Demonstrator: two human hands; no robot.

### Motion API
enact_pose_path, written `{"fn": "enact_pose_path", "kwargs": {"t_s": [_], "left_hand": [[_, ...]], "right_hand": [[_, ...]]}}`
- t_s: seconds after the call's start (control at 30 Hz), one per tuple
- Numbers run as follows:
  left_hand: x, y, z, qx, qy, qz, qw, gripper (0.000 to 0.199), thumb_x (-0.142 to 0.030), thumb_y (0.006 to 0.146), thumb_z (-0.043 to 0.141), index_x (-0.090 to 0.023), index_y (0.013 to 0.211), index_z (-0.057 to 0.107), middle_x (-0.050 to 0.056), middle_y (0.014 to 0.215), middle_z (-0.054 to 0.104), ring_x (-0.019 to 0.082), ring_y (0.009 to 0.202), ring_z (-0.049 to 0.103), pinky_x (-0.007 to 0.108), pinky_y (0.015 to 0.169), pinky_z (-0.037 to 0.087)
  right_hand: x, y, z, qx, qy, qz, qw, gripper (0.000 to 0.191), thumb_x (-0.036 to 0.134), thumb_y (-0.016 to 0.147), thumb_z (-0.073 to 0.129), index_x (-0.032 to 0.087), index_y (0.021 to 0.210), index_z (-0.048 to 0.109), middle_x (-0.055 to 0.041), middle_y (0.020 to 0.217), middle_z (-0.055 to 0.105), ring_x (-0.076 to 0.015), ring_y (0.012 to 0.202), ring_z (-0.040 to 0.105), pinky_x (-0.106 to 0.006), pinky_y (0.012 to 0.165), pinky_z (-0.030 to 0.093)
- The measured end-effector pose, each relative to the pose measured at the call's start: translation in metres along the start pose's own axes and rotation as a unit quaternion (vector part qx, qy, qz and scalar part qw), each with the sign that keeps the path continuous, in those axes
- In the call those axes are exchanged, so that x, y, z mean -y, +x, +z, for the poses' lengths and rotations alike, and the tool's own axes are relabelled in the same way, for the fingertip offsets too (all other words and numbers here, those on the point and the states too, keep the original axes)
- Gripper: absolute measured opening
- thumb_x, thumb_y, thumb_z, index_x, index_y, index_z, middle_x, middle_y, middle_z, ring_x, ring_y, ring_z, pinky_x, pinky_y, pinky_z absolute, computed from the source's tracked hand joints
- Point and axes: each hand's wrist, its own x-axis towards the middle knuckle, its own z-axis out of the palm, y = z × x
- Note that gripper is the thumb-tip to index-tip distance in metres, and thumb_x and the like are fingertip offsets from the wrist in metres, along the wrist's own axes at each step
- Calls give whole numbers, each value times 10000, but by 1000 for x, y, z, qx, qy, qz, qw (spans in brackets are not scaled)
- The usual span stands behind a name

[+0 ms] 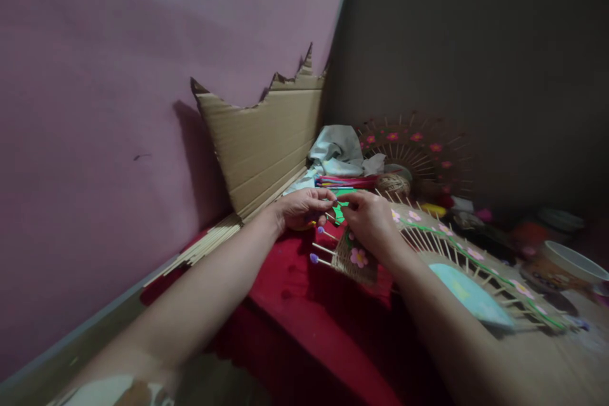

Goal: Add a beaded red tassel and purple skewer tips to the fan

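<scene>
My left hand (307, 208) and my right hand (368, 219) meet fingertip to fingertip above a red cloth (304, 311). Both are pinched round something too small to make out. Below and to the right lies a woven fan-shaped piece (428, 238) with thin sticks, a green line and pink flowers (359, 258). Purple tips (314, 259) cap some of its sticks, near my hands. Behind my fingers shows a bright green sheet (343, 193). A light blue panel (469, 292) fills the inside of the woven curve.
Torn cardboard (271, 139) leans on the pink wall, with thin sticks (204, 244) at its foot. Behind are grey cloth (335, 149), a twine ball (394, 184) and a second flowered fan (416, 146). A white-rimmed tub (573, 263) stands at right.
</scene>
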Motion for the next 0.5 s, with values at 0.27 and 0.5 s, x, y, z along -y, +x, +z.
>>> {"fn": "enact_pose_path", "kwargs": {"t_s": [0.27,0.5], "left_hand": [[-1,0,-1,12,4,-11,1000,135,-138,755,634,-129,843,532,47,637,680,111,409,599,170,367,445],[-5,-2,-2,3,47,-17,999,97,-130,734,618,-106,802,552,66,623,688,124,433,618,172,374,427]], "right_hand": [[-3,-1,2,-7,3,-24,1000,272,112,737,574,231,902,754,-32,814,707,-157,748,609,-237,701,417],[-4,-2,8,-19,-34,-51,998,257,137,794,550,265,872,759,-29,745,661,-159,711,569,-259,653,370]]}}
